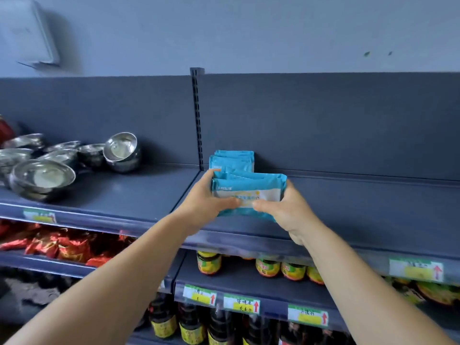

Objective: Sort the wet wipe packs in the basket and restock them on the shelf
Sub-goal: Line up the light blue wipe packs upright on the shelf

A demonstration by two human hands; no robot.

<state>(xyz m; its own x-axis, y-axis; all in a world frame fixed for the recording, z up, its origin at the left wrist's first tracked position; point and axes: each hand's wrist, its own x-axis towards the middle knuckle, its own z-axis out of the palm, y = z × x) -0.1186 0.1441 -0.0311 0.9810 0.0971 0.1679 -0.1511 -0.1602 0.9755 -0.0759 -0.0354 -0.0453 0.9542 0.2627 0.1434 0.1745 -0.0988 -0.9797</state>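
Observation:
Blue and white wet wipe packs (249, 189) stand in a small upright bunch on the dark top shelf (361, 207), near its front. My left hand (206, 201) grips the bunch's left end, thumb across the front pack. Its right end is held by my right hand (283, 207), thumb on the front face. Behind them, more blue wipe packs (232, 160) stand in a row against the shelf's back panel. The basket is out of view.
Steel bowls (42, 175) are stacked on the left part of the top shelf. Red snack packets (64, 247) lie on the shelf below left. Yellow-labelled jars (267, 267) and dark bottles (191, 322) fill the lower shelves. Price tags (241, 303) line the shelf edges.

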